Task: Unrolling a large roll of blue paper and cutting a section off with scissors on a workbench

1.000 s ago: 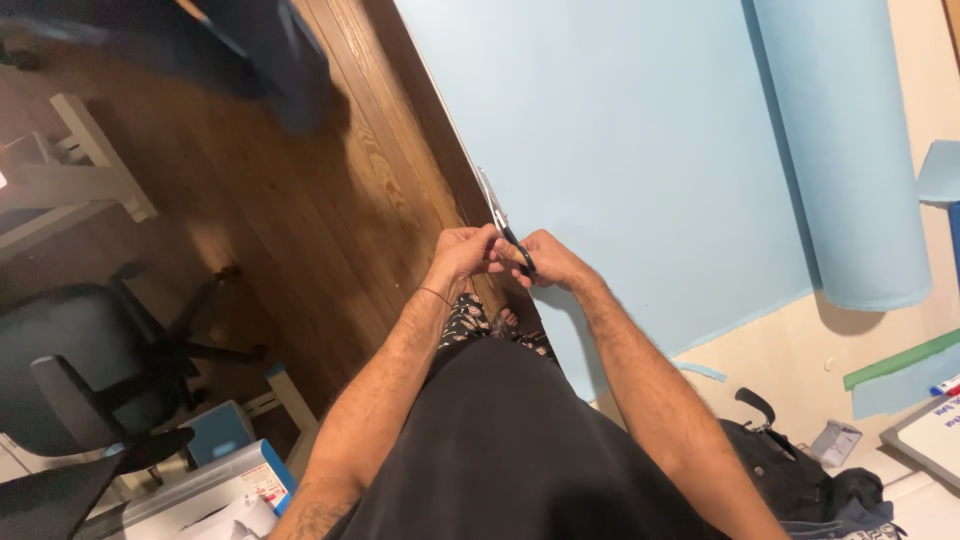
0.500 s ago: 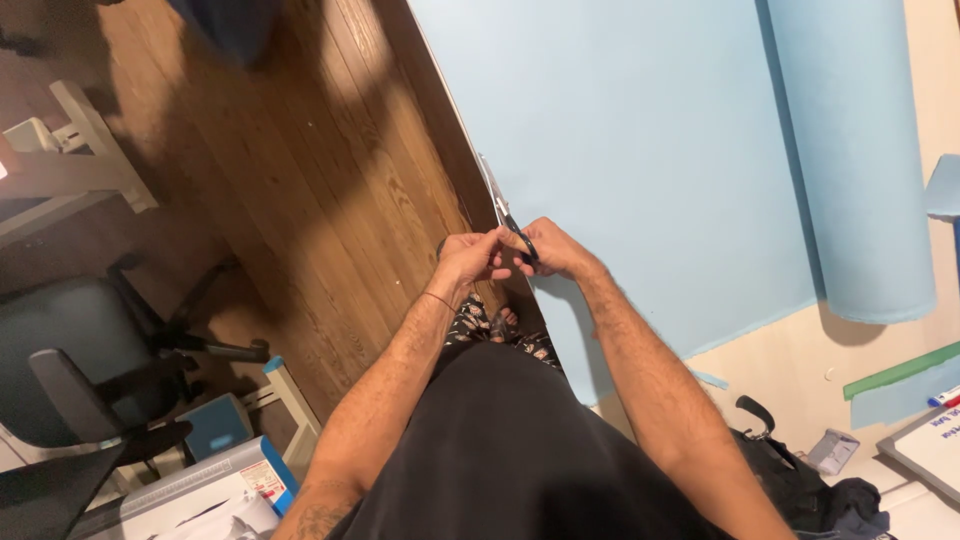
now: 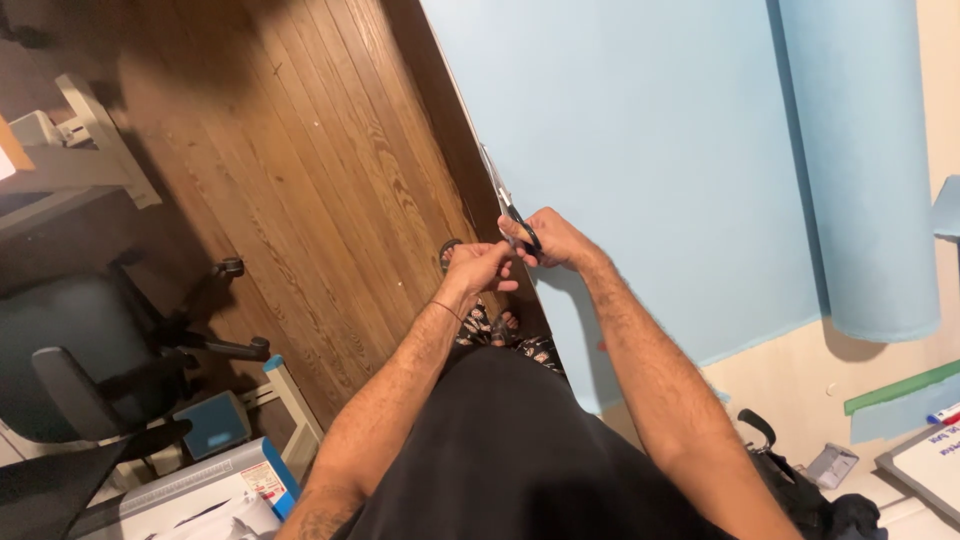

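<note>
Scissors (image 3: pixel 515 215) with black handles meet the near edge of a broad light-blue paper sheet (image 3: pixel 640 150) spread over a pale desk (image 3: pixel 800 385) — the right hand (image 3: pixel 555 238) has its grip closed through the handles, blades pointing away along the sheet's edge. Just beside it, the left hand (image 3: pixel 478 268) pinches the paper's edge, fingers curled tight on it, the two hands touching at the knuckles. Both bare forearms reach out from a black shirt at the bottom of the view. A roll of the same blue paper (image 3: pixel 860 170) lies on the sheet's far right side. Below the desk edge runs a wooden plank floor (image 3: pixel 290 170), with a dark office chair (image 3: pixel 90 370) at the left — well apart from the hands.
</note>
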